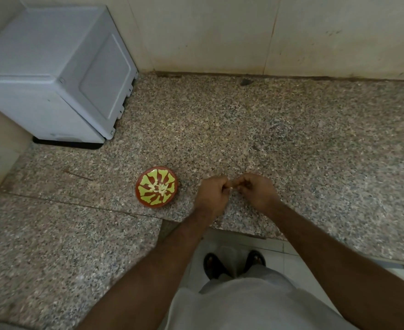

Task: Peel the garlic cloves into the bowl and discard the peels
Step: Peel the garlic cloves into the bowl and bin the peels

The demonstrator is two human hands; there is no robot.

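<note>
Nearest, the left hand (211, 195) and right hand (255, 192) meet fingertip to fingertip over the counter (291, 144), both pinching one small garlic clove (231, 186). To peel cleanly, hold it steady and pull the skin off with the fingertips. Just left sits the bowl (156, 186), holding peeled cloves (159, 188). A grey appliance (53, 75) stands farther back.

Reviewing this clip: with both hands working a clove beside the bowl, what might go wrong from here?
1. The left hand and right hand pinch the garlic clove over bare counter, not over the bowl; if the grip slips, it could land on the counter or roll off the near edge.
2. Peel flakes may blend into the speckled stone and get missed.
</note>
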